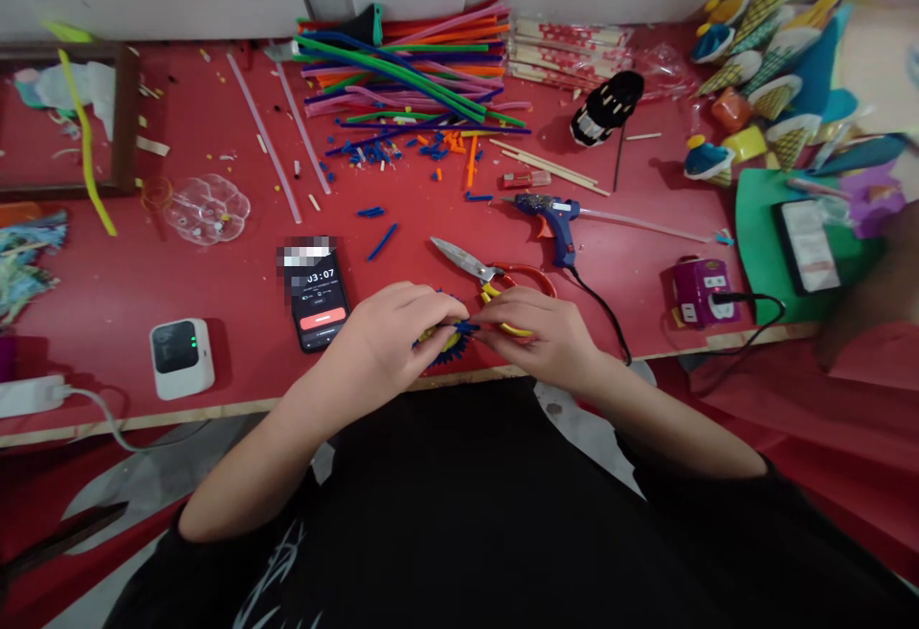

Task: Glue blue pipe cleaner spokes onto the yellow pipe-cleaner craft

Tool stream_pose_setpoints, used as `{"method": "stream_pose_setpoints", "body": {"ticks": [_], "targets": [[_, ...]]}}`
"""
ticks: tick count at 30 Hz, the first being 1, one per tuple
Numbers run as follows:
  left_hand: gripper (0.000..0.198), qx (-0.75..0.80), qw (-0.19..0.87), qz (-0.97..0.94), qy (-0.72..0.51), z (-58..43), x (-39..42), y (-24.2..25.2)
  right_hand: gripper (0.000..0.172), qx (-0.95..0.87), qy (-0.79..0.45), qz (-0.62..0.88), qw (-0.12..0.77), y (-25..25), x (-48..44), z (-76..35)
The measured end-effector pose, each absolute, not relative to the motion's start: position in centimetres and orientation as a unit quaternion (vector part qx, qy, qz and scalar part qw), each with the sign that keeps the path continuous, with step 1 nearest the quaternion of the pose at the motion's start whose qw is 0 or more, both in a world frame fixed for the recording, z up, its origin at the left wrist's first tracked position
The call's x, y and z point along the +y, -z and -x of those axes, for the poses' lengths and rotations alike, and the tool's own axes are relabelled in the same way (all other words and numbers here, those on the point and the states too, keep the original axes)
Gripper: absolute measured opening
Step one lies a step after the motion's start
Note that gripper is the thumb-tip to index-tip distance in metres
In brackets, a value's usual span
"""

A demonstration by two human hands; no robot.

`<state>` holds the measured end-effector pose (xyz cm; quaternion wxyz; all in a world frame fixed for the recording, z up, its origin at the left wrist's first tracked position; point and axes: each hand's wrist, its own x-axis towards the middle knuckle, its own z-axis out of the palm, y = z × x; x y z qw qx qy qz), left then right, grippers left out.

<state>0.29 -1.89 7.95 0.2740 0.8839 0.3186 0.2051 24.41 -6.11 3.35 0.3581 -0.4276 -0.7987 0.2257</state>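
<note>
Both hands meet at the near edge of the red table (179,275). My left hand (392,337) is closed, fingers curled over a small blue and yellow craft piece (451,337) with spiky blue edges. My right hand (542,337) is closed too, pinching the same piece from the right. Just behind my fingers lie scissors (474,267) with orange and yellow handles, blades pointing up-left. A blue hot glue gun (552,217) lies further back, its black cord running toward me.
A phone (320,296) showing a timer sits left of my hands, with a small white device (181,356) further left. Coloured foam sticks (409,74) pile at the back, with chopsticks, a purple power socket (700,292), green sheet and paper crafts on the right.
</note>
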Motion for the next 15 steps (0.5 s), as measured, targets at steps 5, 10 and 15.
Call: {"method": "stream_pose_setpoints", "body": {"ticks": [5, 10, 15], "targets": [[0.006, 0.318, 0.273, -0.880, -0.222, -0.1, -2.1, -7.8, 0.027, -0.779, -0.150, 0.595, 0.128, -2.2, -6.1, -26.9], [0.007, 0.341, 0.248, -0.870, -0.254, 0.2, -2.7, -7.7, 0.036, -0.759, -0.164, 0.630, 0.016, -0.2, -5.9, -27.8], [0.013, 0.367, 0.227, -0.866, -0.252, 0.0, -3.4, -7.6, 0.017, -0.705, -0.207, 0.678, -0.019, -0.1, -5.1, -27.7]]}}
